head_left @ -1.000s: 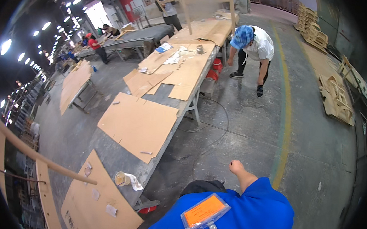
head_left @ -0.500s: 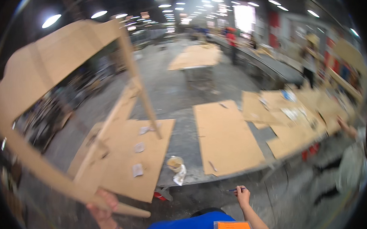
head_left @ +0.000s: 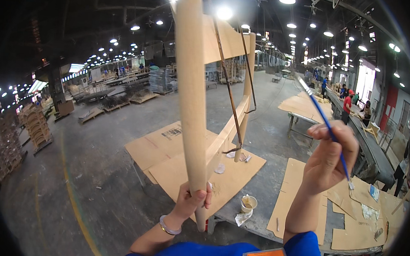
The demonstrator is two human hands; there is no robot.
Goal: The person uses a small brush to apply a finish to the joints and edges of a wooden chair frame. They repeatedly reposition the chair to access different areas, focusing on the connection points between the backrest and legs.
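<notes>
My left hand (head_left: 192, 202) grips the lower end of a round pale wooden post, part of an unfinished chair frame (head_left: 193, 104) held up in front of me. The frame's cross rails run back to a second post (head_left: 246, 97). My right hand (head_left: 329, 157) is raised to the right of the frame and pinches a thin blue-handled brush (head_left: 324, 119), which points up and to the left. A thin dark hanging wire with hooks (head_left: 229, 106) crosses between the posts.
A table covered with cardboard sheets (head_left: 230, 175) stands below, with a small paper cup (head_left: 248, 203) and crumpled tissue near its edge. More cardboard-covered tables (head_left: 308, 108) stretch right, where several people (head_left: 347, 103) work. Stacked wooden parts (head_left: 35, 128) sit at the left on the grey floor.
The view swung from the tables up toward the hall. The chair frame now stands upright and close in my left hand; my right hand has risen, holding the brush.
</notes>
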